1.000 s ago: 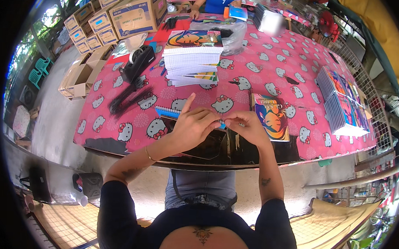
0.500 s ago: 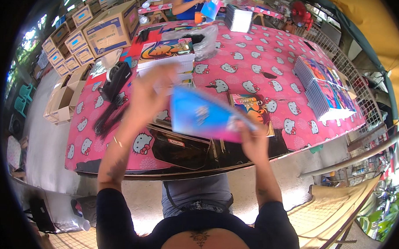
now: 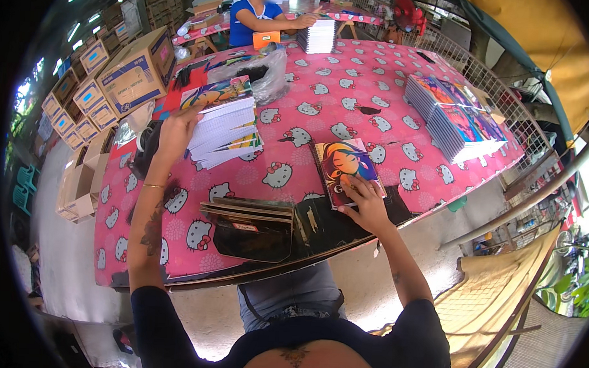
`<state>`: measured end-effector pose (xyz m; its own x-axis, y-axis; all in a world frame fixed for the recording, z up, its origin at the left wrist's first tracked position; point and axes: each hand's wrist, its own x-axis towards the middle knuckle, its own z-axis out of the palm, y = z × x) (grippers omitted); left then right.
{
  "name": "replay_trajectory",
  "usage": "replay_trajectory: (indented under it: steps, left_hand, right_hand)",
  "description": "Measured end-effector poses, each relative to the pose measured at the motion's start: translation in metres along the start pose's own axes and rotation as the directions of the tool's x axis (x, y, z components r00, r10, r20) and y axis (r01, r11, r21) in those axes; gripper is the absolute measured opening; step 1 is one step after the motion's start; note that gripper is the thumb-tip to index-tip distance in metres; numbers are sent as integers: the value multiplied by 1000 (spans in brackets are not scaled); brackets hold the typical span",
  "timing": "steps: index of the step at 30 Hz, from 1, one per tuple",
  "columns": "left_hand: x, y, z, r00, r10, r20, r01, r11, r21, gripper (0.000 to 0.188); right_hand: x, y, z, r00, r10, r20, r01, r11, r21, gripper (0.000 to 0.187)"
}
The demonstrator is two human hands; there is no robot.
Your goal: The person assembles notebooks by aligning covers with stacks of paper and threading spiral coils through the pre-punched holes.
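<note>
Right hand [image 3: 367, 206]: spread open, palm down, fingers lying on the glossy illustrated cover of a notebook [image 3: 342, 161] at the near centre-right of the surface [image 3: 240, 172]. Left hand [image 3: 180, 123]: fingers bent at the left edge of a notebook stack [image 3: 226, 123], farther off on the left; whether it grips cannot be told. That stack is fanned, with white page edges showing. The surface wears a smooth pink printed covering, with bare black patches along the near edge. There sits a black, angular stand [image 3: 253, 240] with layered, worn edges. On the right, coil-bound notebooks [image 3: 468, 135] lie in neat adjoining piles. Containers: a crinkled clear plastic bag [image 3: 275, 86], far left of centre, holds dark material; a brown corrugated carton [image 3: 71, 199], left of the surface, stands with flaps open, contents not discernible.
</note>
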<state>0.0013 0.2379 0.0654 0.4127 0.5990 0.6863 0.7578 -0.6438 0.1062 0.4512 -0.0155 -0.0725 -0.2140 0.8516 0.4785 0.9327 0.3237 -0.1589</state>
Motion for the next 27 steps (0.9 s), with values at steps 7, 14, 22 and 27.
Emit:
replay_trajectory:
  steps: [7, 14, 22, 27]
  left_hand:
    - [6, 17, -55, 909, 110, -401, -17, 973, 230, 14]
    - [-6, 46, -108, 921, -129, -368, 100, 990, -97, 24]
    - [-14, 134, -119, 946, 318, -68, -323, 888, -328, 15]
    - [-23, 160, -97, 922, 384, 43, -325, 832, -450, 14]
  right_hand:
    - [-3, 39, -52, 986, 115, 118, -123, 990, 63, 80]
    - [9, 66, -46, 930, 113, 350, -156, 983, 99, 95]
    - [76, -102, -50, 994, 107, -39, -20, 506, 862, 94]
    - [51, -135, -1, 961, 277, 1, -122, 419, 900, 21]
